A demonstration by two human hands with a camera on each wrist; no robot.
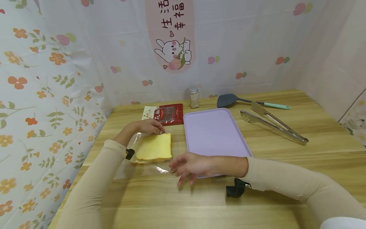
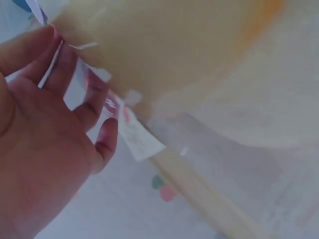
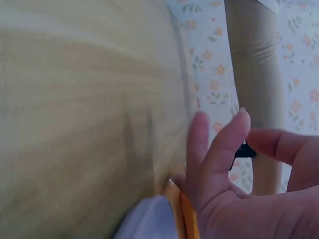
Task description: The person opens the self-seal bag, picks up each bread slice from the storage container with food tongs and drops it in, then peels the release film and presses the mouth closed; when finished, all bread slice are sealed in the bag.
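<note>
Yellow-topped bread slices (image 1: 155, 147) lie stacked inside a clear plastic bag (image 1: 137, 170) on the table's left half. My left hand (image 1: 150, 126) pinches the bag's far edge between thumb and fingers. In the left wrist view, the same hand (image 2: 55, 109) has the film at its fingertips, and the bread beside it is blurred. My right hand (image 1: 191, 165) hovers by the bag's near right corner, over the edge of a lilac tray (image 1: 214, 133). Its fingers are spread and loosely bent in the right wrist view, with nothing visible between them.
Behind the bag lie a red spice packet (image 1: 172, 114) and a pale packet (image 1: 149, 113). A capped glass jar (image 1: 194, 98) stands near the back wall. To the right are a spatula (image 1: 227, 100) with a mint handle and metal tongs (image 1: 274, 122).
</note>
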